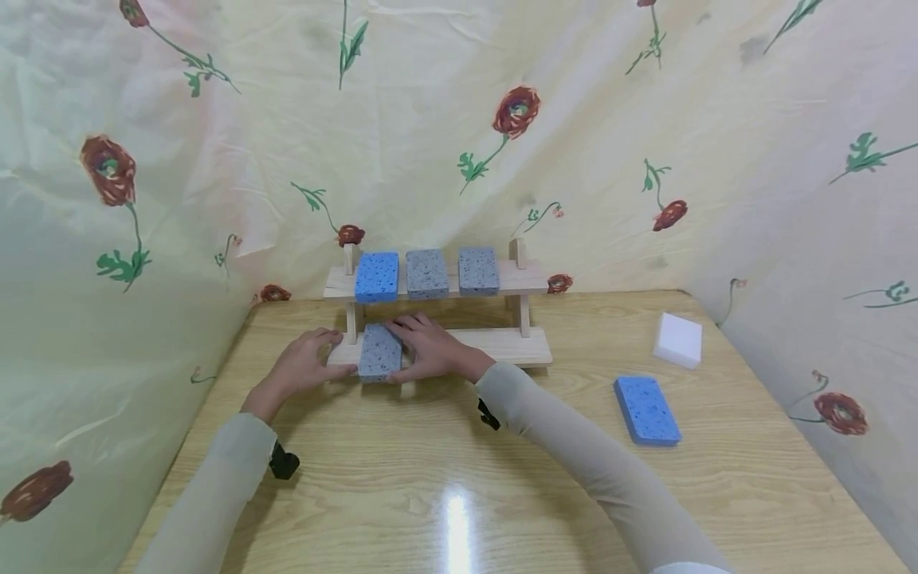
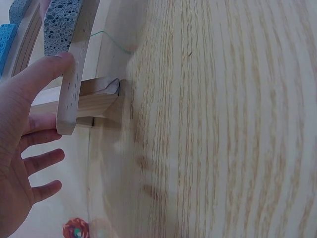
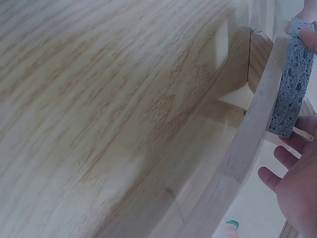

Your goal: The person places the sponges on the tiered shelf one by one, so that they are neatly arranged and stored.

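Observation:
A grey speckled sponge (image 1: 381,353) lies at the left part of the lower board of a two-tier wooden rack (image 1: 502,345). My right hand (image 1: 433,348) grips this sponge from its right side, thumb at the front edge and fingers at the back. At the rack's left end, my left hand (image 1: 301,364) holds the lower board (image 2: 69,99) between thumb and index finger. Its thumb tip lies right by the sponge's lower corner, while the other fingers spread out loosely. In the right wrist view the sponge (image 3: 294,84) sits along the board's front edge.
On the upper board stand a blue sponge (image 1: 376,277) and two grey sponges (image 1: 426,273). To the right, a blue sponge (image 1: 647,410) and a white foam block (image 1: 678,340) lie on the wooden table (image 1: 545,494). Flowered cloth (image 1: 430,143) hangs behind the table and at both sides.

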Tool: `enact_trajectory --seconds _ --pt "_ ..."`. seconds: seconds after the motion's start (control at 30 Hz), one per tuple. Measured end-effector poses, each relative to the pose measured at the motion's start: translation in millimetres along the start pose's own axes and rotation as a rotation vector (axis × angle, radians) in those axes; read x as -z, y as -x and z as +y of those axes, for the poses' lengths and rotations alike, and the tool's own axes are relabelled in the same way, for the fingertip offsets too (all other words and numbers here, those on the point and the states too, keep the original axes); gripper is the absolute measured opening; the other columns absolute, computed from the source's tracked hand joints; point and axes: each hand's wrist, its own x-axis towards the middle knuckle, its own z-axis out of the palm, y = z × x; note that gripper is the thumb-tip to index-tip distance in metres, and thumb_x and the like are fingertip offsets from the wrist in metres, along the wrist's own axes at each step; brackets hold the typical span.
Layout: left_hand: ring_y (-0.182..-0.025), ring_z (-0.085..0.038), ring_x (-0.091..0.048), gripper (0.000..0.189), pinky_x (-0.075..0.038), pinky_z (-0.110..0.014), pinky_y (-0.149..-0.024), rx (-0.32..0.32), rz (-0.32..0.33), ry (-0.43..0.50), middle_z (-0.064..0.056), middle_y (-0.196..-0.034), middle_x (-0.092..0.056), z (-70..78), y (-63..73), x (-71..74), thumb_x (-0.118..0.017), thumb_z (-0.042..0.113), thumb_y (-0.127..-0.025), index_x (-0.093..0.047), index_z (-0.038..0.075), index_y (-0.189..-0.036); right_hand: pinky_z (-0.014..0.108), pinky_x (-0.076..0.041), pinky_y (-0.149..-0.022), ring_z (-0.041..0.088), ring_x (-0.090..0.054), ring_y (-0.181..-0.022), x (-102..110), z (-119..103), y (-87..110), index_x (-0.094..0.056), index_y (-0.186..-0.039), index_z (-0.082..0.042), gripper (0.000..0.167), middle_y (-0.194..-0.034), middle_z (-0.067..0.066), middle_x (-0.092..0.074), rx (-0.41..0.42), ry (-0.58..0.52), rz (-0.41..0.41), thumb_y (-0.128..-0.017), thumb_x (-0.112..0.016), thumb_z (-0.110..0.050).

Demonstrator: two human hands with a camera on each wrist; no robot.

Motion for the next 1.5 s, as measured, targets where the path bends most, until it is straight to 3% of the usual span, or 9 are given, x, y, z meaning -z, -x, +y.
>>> enact_trajectory --seconds 0.97,1.13,1.5 --pt "-0.139 -0.047 -0.046 0.078 -0.038 -0.063 -0.115 -0.006 0.0 0.007 -0.024 -0.15 -0.052 2.4 2.2 -0.6 -0.077 0.054 -0.085 -0.061 -0.001 -0.137 0.053 -0.023 -0.128 0.033 -0.02 -0.157 -3.7 1.7 5.6 -0.012 -0.165 -0.016 0.11 -0.171 0.012 -0.016 0.019 -0.022 -0.018 -0.086 -0.067 -0.067" --pt "-0.139 -0.047 -0.045 0.078 -0.037 -0.064 -0.116 0.005 -0.006 0.005 -0.024 -0.151 -0.051 1.8 1.9 -1.4 -0.077 0.054 -0.086 -0.06 -0.001 -0.138 0.054 -0.021 -0.128 0.037 -0.019 -0.157 -4.3 2.6 10.6 -0.012 -0.165 -0.013 0.108 -0.172 0.013 -0.013 0.048 -0.005 -0.005 -0.088 -0.066 -0.067" --pt "-0.14 -0.047 -0.044 0.083 -0.037 -0.064 -0.115 -0.001 -0.01 -0.001 -0.023 -0.151 -0.051 -0.1 1.4 -1.5 -0.074 0.059 -0.086 -0.057 -0.001 -0.14 0.053 -0.018 -0.129 0.033 -0.015 -0.159 -1.8 11.6 33.9 -0.01 -0.165 -0.013 0.103 -0.173 0.006 -0.006 0.088 0.045 0.014 -0.092 -0.061 -0.065"
